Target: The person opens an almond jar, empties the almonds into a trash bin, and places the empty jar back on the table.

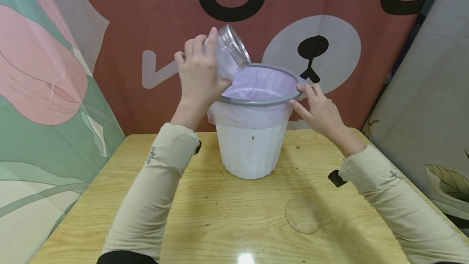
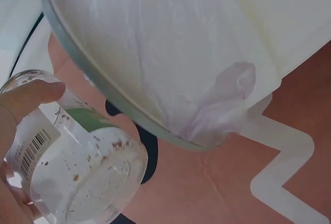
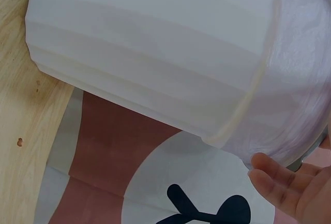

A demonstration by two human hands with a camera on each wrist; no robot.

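My left hand [image 1: 199,68] grips a clear jar [image 1: 229,52], tilted with its open mouth over the left side of the trash can. In the left wrist view the jar [image 2: 88,177] shows a barcode label, a green patch and brown bits clinging near its base. The white trash can [image 1: 253,150] stands upright, with a grey rim and a pale purple bag [image 1: 253,113] folded over it. My right hand [image 1: 320,111] holds the can's rim at the right. In the right wrist view its fingers [image 3: 276,175] lie at the rim; part of the hand is cut off.
A clear round disc [image 1: 302,215] lies on the wooden table [image 1: 227,231], in front of the can and to the right. Small dark crumbs are scattered over the tabletop. Close behind the table hangs a brown cloth [image 1: 165,105] with a cartoon bear face.
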